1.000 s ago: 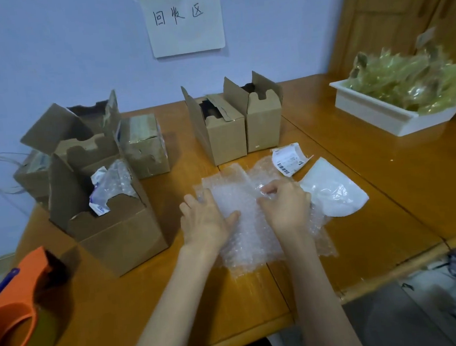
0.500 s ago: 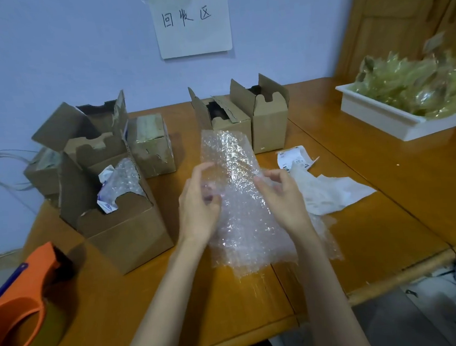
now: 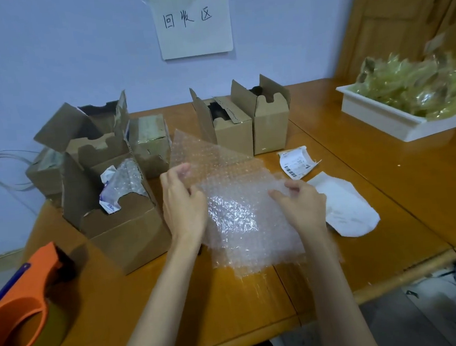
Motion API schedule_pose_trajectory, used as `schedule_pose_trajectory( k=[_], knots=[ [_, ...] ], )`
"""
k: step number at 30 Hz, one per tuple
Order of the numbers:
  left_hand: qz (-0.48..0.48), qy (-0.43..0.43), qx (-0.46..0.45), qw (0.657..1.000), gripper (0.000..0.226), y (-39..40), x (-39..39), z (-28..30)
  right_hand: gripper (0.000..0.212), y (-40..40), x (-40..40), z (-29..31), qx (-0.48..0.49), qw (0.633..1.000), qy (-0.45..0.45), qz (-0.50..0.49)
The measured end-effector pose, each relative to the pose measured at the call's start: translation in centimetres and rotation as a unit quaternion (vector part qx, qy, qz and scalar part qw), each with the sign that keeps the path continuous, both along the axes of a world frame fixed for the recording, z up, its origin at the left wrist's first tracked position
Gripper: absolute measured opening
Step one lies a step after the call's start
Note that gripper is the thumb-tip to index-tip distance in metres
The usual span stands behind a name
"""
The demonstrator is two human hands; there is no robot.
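head view: bubble wrap (image 3: 240, 199), pressed flat on the table (image 3: 390, 213) a second ago, now lifts and opens out above it, left hand (image 3: 184, 201) and right hand (image 3: 301, 207) pinching its edges, probably unfolding it.

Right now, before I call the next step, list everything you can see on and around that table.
bubble wrap: 1 sheet, clear, centre front, far end raised off the table
centre boxes: 2, brown cardboard, open, centre back
left boxes: at least 4, brown cardboard, clustered at left; the nearest holds crumpled wrap
label slip: 1, white with barcode, right of the sheet
pouch: 1, white, flat beside the right hand
tray: 1, white, far right, filled with yellowish clear bags
tape dispenser: 1, orange, near left corner
sign: 1, white, on the wall
table: 1, wooden
left hand: grips the sheet's left edge
right hand: pinches its right side
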State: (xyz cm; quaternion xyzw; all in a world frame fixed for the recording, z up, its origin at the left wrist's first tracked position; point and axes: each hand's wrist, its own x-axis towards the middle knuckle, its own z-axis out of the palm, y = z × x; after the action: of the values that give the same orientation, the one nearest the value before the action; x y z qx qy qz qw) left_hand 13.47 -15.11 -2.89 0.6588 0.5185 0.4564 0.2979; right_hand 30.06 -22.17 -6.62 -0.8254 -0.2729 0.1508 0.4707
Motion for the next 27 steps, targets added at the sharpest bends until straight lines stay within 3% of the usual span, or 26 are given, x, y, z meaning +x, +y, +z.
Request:
schedule_pose_trajectory(
  k=[7,11,16,19,24,27],
  knots=[
    [-0.025,-0.068,-0.059,0.996,0.042,1.0,0.0,-0.5,0.046,0.4,-0.6,0.7,0.054,0.997,0.012,0.045],
    [-0.045,-0.042,-0.085,0.994,0.047,1.4,-0.5,-1.0,0.047,0.2,-0.2,1.1,0.104,0.989,0.012,0.100],
    [-0.066,-0.022,-0.138,0.988,0.059,1.8,-0.9,-1.2,0.038,-0.5,0.0,1.4,0.127,0.976,0.092,0.148],
    [-0.079,0.003,-0.161,0.984,0.068,1.8,-0.9,-1.0,0.048,-0.7,0.3,1.6,0.118,0.973,0.125,0.152],
    [-0.049,0.003,-0.169,0.984,0.068,2.1,-0.9,-1.0,0.051,-0.5,1.0,0.7,0.094,0.978,0.124,0.137],
    [-0.034,0.079,-0.110,0.990,0.049,1.8,-1.2,-0.9,0.040,0.2,1.1,-0.3,0.065,0.988,0.078,0.114]
  ],
)
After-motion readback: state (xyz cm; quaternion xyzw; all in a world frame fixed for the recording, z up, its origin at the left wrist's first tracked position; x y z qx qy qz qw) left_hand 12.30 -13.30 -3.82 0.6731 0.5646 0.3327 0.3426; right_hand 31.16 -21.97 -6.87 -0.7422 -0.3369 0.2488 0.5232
